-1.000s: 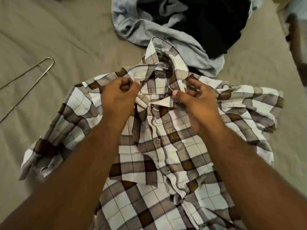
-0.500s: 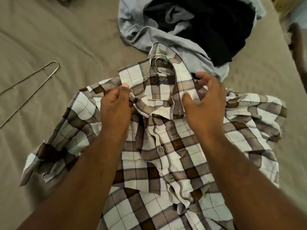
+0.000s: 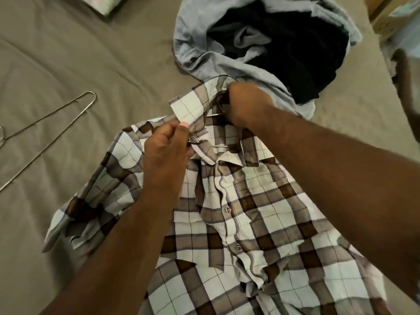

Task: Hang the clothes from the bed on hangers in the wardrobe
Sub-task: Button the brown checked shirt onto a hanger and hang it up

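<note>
Two hands share it: left hand (image 3: pixel 167 153) pinches open the collar of the brown-and-white checked shirt (image 3: pixel 250 223); right hand (image 3: pixel 247 105) just beyond, grip hidden, should centre the thin wire hanger (image 3: pixel 221 145)

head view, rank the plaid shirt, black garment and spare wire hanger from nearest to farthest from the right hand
1. plaid shirt: the right hand is at its collar.
2. black garment: just beyond the hand, upper right.
3. spare wire hanger: far left on the bed.
</note>
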